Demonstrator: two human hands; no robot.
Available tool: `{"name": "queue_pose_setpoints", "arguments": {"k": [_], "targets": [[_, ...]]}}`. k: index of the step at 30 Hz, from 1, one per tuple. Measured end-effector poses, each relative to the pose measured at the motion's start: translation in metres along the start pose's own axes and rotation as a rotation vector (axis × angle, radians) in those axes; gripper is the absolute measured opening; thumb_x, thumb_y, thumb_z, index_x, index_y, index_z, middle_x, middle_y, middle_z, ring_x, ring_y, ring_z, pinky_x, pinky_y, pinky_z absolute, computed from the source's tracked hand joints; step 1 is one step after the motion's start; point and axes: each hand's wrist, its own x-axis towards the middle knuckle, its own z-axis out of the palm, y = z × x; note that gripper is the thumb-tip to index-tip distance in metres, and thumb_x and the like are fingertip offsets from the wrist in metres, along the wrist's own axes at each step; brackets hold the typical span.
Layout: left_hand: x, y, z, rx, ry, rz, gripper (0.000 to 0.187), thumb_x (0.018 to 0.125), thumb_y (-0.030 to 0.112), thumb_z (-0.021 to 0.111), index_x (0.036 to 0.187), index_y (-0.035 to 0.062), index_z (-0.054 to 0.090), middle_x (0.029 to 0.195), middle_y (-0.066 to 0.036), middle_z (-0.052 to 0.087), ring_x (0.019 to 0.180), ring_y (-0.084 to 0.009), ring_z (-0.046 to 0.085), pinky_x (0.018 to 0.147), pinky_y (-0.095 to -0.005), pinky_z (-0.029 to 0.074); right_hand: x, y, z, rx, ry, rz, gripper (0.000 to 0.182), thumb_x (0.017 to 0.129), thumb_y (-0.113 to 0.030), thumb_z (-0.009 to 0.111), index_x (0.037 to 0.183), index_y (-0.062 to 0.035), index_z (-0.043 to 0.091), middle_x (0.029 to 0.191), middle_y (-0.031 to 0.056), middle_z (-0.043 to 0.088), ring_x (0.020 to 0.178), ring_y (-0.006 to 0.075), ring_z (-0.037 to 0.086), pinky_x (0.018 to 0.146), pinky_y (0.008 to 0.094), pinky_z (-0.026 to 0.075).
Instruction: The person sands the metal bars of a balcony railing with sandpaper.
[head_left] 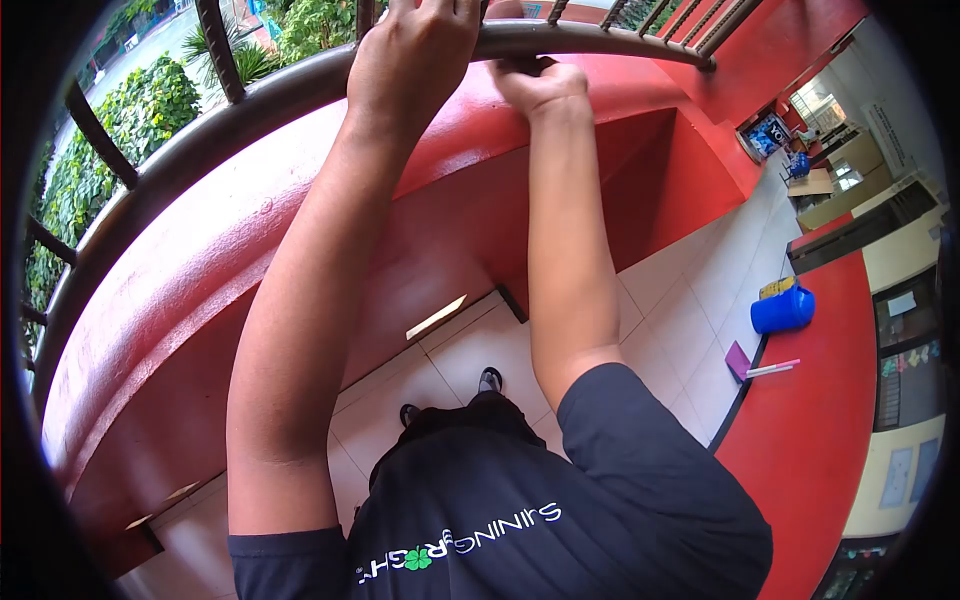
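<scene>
My left hand (420, 55) is raised in front of the curved brown metal railing (300, 85), back of the hand toward me. Its fingers are bent and partly cut off by the top edge, so what they hold does not show. My right hand (545, 85) is just under the same rail, to the right of the left hand, palm side partly showing. Its fingers curl up behind the rail around a small dark patch I cannot make out. Below both hands runs the rounded red ledge (240, 225) of a low wall.
Leafy plants (150, 110) grow beyond the bars. Under me is a pale tiled floor (480, 345). To the right are a blue container (782, 311), a purple dustpan (738, 362) and a red wall band (810, 400). Cardboard (850, 180) stands farther down the corridor.
</scene>
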Motion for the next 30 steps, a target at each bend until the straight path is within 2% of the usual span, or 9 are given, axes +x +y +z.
{"name": "queue_pose_setpoints", "arguments": {"k": [3, 7, 9, 11, 14, 19, 22, 27, 30], "targets": [[0.003, -0.001, 0.0, 0.0, 0.066, -0.013, 0.013, 0.089, 0.012, 0.056, 0.099, 0.0052, 0.056, 0.103, -0.009, 0.061, 0.103, -0.0222, 0.062, 0.076, -0.0274, 0.059, 0.003, -0.019, 0.014, -0.198, 0.077, -0.241, 0.049, 0.108, -0.025, 0.024, 0.109, 0.0051, 0.063, 0.096, 0.0202, 0.07, 0.09, 0.0315, 0.072, 0.083, 0.0479, 0.062], [0.003, 0.002, 0.002, -0.02, -0.021, -0.058, 0.017, 0.089, 0.014, 0.057, 0.103, 0.0044, 0.058, 0.106, -0.008, 0.061, 0.104, -0.0218, 0.062, 0.074, -0.0264, 0.059, -0.01, 0.001, 0.006, -0.148, 0.039, 0.084, 0.05, 0.108, -0.028, 0.023, 0.109, 0.0019, 0.063, 0.097, 0.021, 0.071, 0.094, 0.0319, 0.072, 0.083, 0.0484, 0.061], [0.001, 0.004, 0.004, -0.115, 0.035, -0.046, 0.032, 0.077, 0.0, 0.062, 0.108, 0.0045, 0.055, 0.105, -0.009, 0.062, 0.102, -0.026, 0.065, 0.078, -0.0369, 0.062, 0.013, -0.064, 0.022, -0.152, 0.101, -0.149, 0.052, 0.109, -0.029, 0.022, 0.108, 0.0019, 0.063, 0.095, 0.0225, 0.07, 0.093, 0.0331, 0.072, 0.082, 0.049, 0.062], [0.005, 0.004, 0.003, -0.08, 0.028, -0.056, 0.031, 0.079, 0.001, 0.063, 0.108, 0.0055, 0.056, 0.106, -0.008, 0.063, 0.105, -0.0253, 0.065, 0.078, -0.036, 0.063, 0.02, -0.067, 0.023, -0.222, 0.068, -0.284, 0.048, 0.109, -0.02, 0.023, 0.121, 0.0042, 0.062, 0.116, 0.0248, 0.069, 0.118, 0.0369, 0.064, 0.098, 0.0554, 0.056], [0.003, 0.008, 0.005, -0.005, 0.026, -0.075, 0.029, 0.082, 0.003, 0.062, 0.111, 0.0082, 0.059, 0.105, -0.006, 0.065, 0.103, -0.0244, 0.066, 0.077, -0.0354, 0.063, 0.017, -0.044, -0.021, -0.024, -0.273, 0.187, 0.045, 0.108, -0.019, 0.024, 0.123, 0.0031, 0.061, 0.121, 0.0244, 0.067, 0.118, 0.0374, 0.064, 0.1, 0.056, 0.055], [0.003, 0.009, 0.01, 0.141, -0.02, -0.097, 0.019, 0.088, 0.007, 0.058, 0.106, 0.0085, 0.063, 0.106, -0.005, 0.07, 0.098, -0.0222, 0.069, 0.081, -0.0334, 0.059, 0.031, -0.169, 0.044, -0.205, 0.219, -0.178, 0.044, 0.109, -0.016, 0.023, 0.127, 0.0056, 0.056, 0.128, 0.0271, 0.062, 0.119, 0.0392, 0.062, 0.102, 0.0593, 0.052], [0.001, 0.01, 0.01, 0.112, -0.014, -0.069, 0.023, 0.088, 0.005, 0.058, 0.111, 0.0096, 0.063, 0.1, -0.008, 0.071, 0.093, -0.0254, 0.07, 0.079, -0.0374, 0.059, 0.03, -0.116, 0.01, -0.173, 0.045, -0.077, 0.039, 0.109, -0.016, 0.027, 0.126, 0.005, 0.056, 0.127, 0.0273, 0.062, 0.111, 0.039, 0.065, 0.1, 0.0589, 0.053], [-0.006, 0.01, 0.012, 0.176, -0.194, -0.166, 0.024, 0.094, 0.006, 0.057, 0.116, 0.0151, 0.061, 0.09, -0.007, 0.074, 0.08, -0.027, 0.074, 0.067, -0.0398, 0.059, 0.05, -0.275, 0.058, -0.163, 0.106, -0.144, 0.038, 0.108, -0.015, 0.029, 0.128, 0.0062, 0.053, 0.129, 0.0297, 0.059, 0.114, 0.0394, 0.063, 0.1, 0.0551, 0.055], [-0.015, -0.002, 0.02, 0.194, -0.155, -0.168, 0.025, 0.095, 0.003, 0.056, 0.114, 0.0164, 0.064, 0.092, -0.007, 0.075, 0.079, -0.027, 0.074, 0.066, -0.0395, 0.059, 0.049, -0.248, 0.044, -0.288, 0.069, -0.41, 0.036, 0.107, -0.013, 0.029, 0.121, 0.01, 0.054, 0.122, 0.0287, 0.062, 0.107, 0.0392, 0.065, 0.097, 0.0542, 0.057]]}}
